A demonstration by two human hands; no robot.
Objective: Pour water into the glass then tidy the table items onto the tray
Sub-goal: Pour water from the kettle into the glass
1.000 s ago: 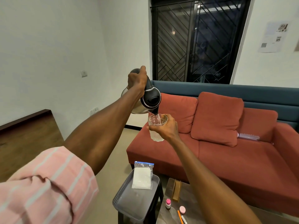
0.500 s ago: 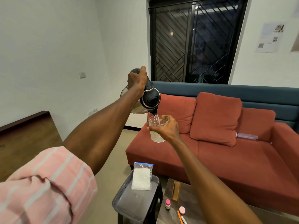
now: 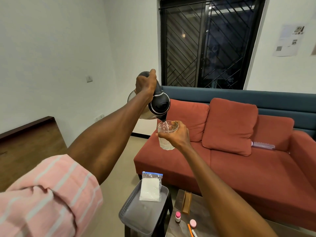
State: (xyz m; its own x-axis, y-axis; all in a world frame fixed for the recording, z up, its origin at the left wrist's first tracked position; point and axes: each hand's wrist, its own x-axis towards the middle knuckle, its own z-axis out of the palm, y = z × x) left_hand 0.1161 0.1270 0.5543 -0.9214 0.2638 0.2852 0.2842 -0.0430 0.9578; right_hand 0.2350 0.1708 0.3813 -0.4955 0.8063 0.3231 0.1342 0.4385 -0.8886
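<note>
A: Glass (image 3: 166, 136) is up in the air in front of the sofa, right hand (image 3: 177, 134) wrapped round its side, fingers closed on it. Left hand (image 3: 145, 84) is clamped on the handle of the kettle (image 3: 158, 105), kettle tipped, spout just over the rim, thin stream going in.

B: Stage?

A: Mid-pour. Water shows in the lower part, level hard to read through the fingers. So step one is not finished, I'd say.

B: Tidying?

A: Barely begun, judging by the layout. Grey tray (image 3: 130, 207) sits on a dark stool, with only a zip bag (image 3: 150, 189) propped at its far edge. Rest of its floor is bare, plenty of room.

B: What's left on the table?

A: On the table (image 3: 201, 209), near its left edge: a small pink-capped bottle (image 3: 177, 216), a round pink lid-thing (image 3: 193, 223), an orange pen (image 3: 189, 228), a wooden holder (image 3: 186, 202) toward the far corner. The right forearm hides the rest.

B: Clearance?

A: Tray touches or nearly touches the table's left edge, can't tell which. Short carry. Both hands full now, nothing crowding them.
</note>
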